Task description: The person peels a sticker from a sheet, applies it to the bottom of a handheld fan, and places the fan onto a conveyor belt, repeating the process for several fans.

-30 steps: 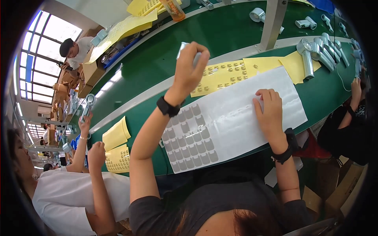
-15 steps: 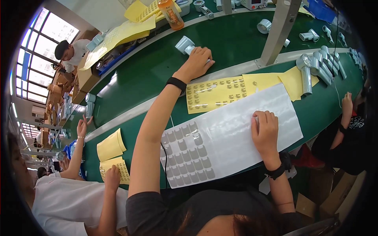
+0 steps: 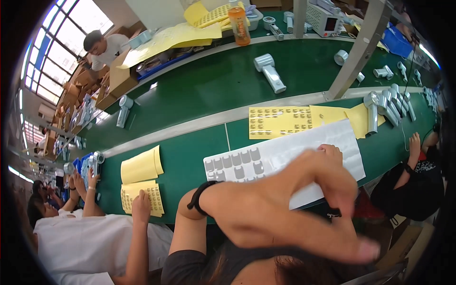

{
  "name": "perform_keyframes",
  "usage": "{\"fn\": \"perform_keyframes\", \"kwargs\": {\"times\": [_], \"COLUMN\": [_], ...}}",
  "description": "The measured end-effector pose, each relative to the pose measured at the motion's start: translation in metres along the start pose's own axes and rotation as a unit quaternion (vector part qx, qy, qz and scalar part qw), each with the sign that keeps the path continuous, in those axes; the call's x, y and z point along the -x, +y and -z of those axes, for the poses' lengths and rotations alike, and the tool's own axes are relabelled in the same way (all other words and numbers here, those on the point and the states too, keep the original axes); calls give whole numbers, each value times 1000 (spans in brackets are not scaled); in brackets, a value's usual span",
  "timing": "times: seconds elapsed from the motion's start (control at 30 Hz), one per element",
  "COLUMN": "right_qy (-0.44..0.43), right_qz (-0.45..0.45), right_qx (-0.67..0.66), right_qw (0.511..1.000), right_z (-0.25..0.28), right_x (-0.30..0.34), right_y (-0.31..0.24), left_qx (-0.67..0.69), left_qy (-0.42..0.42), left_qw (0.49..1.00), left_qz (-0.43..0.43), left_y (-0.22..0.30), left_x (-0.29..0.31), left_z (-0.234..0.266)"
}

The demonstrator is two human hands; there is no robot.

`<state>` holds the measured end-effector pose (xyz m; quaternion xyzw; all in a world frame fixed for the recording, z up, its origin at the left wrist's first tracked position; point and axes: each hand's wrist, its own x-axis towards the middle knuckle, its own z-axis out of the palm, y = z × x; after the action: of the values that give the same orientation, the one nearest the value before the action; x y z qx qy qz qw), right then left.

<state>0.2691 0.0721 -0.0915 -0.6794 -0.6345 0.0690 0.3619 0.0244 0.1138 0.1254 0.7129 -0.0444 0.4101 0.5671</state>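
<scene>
My left hand (image 3: 285, 199) is raised close to the camera and large in the view, slightly blurred. Its thumb stretches away from the bent fingers, and I see nothing between them. Behind it, my right hand (image 3: 331, 151) rests at the white sticker sheet (image 3: 344, 142); most of its fingers are hidden, so their grip cannot be made out. Grey label shapes (image 3: 237, 158) cover the sheet's left part, partly hidden by my left hand. Beyond lies a pale blue handheld fan (image 3: 271, 76) on the green belt (image 3: 204, 78), with no hand on it.
A yellow sticker sheet (image 3: 275, 124) lies behind the white one. Several handheld fans (image 3: 374, 111) stand grouped at right, near a metal post (image 3: 356, 57). On the left, a co-worker's hand (image 3: 141, 205) touches yellow sheets (image 3: 140, 166). An orange bottle (image 3: 239, 26) stands far back.
My left hand has let go of the handheld fan on the belt and come back toward me, over the white sheet. The view has shifted. The co-worker's farther hand has moved toward a blue bin.
</scene>
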Motion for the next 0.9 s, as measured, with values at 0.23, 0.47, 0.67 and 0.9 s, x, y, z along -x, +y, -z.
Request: {"fn": "perform_keyframes", "kwargs": {"times": [0.23, 0.47, 0.67, 0.9], "right_qy": [15, 4, 18, -2], "right_qz": [31, 50, 44, 8], "right_qx": [27, -12, -30, -161], "right_qw": [999, 999, 998, 987], "right_z": [-2, -6, 11, 76], "right_x": [1, -2, 7, -7], "right_y": [-3, -18, -11, -82], "left_qx": [-70, -213, -544, -581], "left_qy": [83, 86, 34, 46], "left_qw": [989, 962, 825, 747], "left_qz": [-97, -146, 148, 321], "left_y": [6, 2, -38, -78], "left_x": [21, 30, 98, 171], "left_z": [-27, -40, -30, -34]}}
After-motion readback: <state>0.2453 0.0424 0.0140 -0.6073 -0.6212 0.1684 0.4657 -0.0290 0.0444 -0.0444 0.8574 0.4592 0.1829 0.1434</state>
